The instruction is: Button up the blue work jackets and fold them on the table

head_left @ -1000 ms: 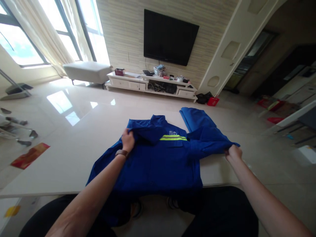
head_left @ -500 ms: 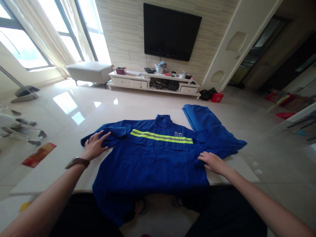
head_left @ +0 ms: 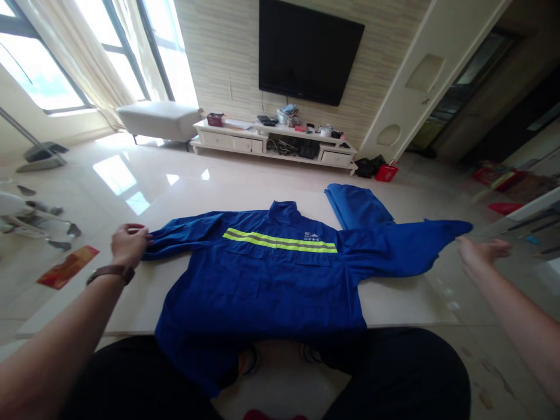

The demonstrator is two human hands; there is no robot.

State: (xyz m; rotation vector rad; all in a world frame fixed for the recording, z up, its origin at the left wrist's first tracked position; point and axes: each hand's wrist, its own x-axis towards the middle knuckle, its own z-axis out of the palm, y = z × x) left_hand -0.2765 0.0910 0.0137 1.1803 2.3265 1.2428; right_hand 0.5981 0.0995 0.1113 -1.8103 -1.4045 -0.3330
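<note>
A blue jacket (head_left: 271, 286) with a yellow-green and grey stripe across its chest lies front up on the white table (head_left: 406, 300), its collar away from me and its lower part hanging over the near edge. My left hand (head_left: 130, 242) is closed on the end of the sleeve at the left. At the right, my right hand (head_left: 481, 252) is at the end of the other sleeve, which is pulled out sideways past the table; its thumb side touches the cuff. A folded blue cloth (head_left: 356, 204) lies behind the right sleeve.
Beyond the table is a low white TV cabinet (head_left: 227, 139) with small items on it, under a wall television (head_left: 308, 52). A grey bench (head_left: 160, 122) stands by the windows. My knees are at the table's near edge.
My left hand has moved left and closed on the sleeve end. My right hand has moved far right and up, and both sleeves are now stretched outward.
</note>
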